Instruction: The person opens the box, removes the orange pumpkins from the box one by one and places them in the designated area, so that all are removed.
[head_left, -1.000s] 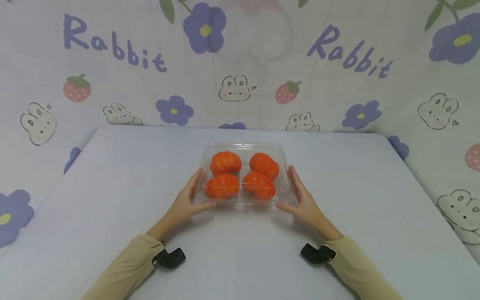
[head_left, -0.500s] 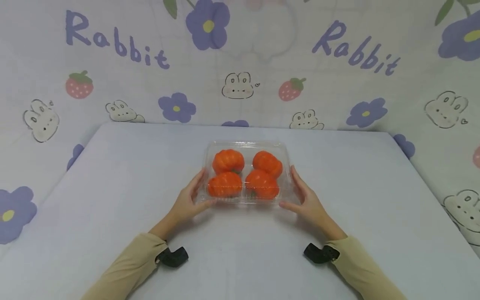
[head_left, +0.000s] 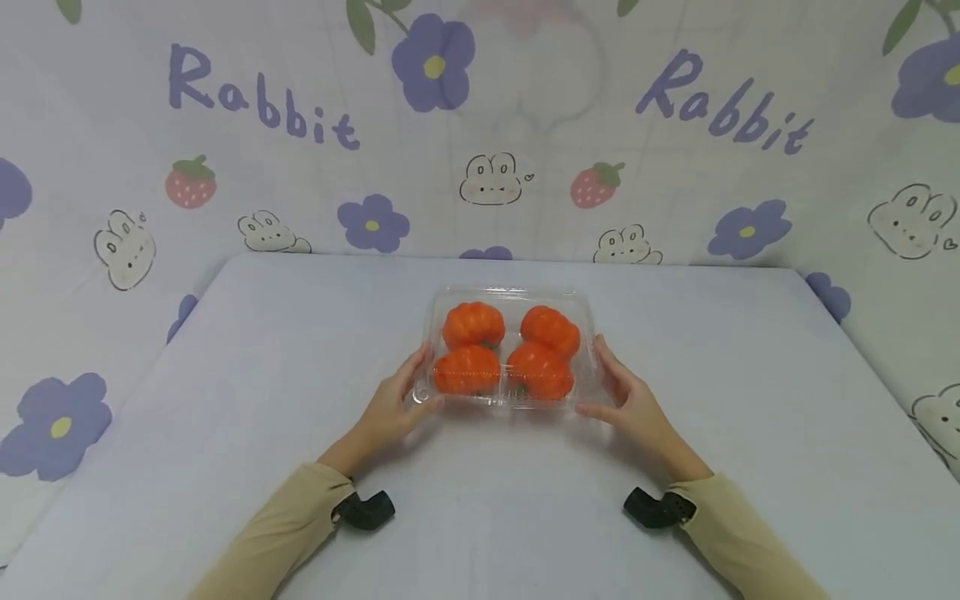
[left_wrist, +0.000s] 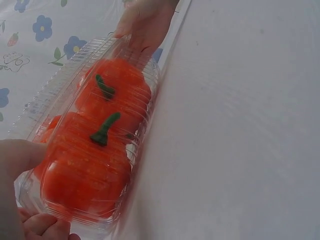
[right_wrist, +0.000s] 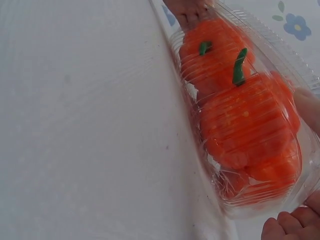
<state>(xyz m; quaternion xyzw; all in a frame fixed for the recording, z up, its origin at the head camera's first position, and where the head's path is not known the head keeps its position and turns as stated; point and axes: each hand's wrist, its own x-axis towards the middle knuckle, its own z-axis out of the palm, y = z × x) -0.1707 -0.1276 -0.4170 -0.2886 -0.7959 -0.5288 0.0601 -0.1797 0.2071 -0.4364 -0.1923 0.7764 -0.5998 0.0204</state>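
Observation:
A clear plastic clamshell container [head_left: 512, 292] with ribbed sides and a lid holds several small orange pumpkins [head_left: 472, 323] with green stems [left_wrist: 105, 131]. My left hand [head_left: 386, 408] grips its left side, thumb near the front corner and fingers along the side. On the opposite side my right hand [head_left: 642, 414] grips in the same way. Each wrist view has a thumb [left_wrist: 22, 154] on one face of the container and fingers [right_wrist: 292, 224] curled beneath the other. Close over the white tabletop, the container looks level in the head view.
White cloth covers the table [head_left: 480, 517] around the container. Behind it hangs a pale curtain [head_left: 547, 125] printed with rabbits, flowers and strawberries. Black curved wrist mounts [head_left: 366, 510] stick out from both beige sleeves [head_left: 277, 525].
The head view has swung a little, so everything sits further right in the picture. Both hands keep their grip, and the container stays about where it was on the table.

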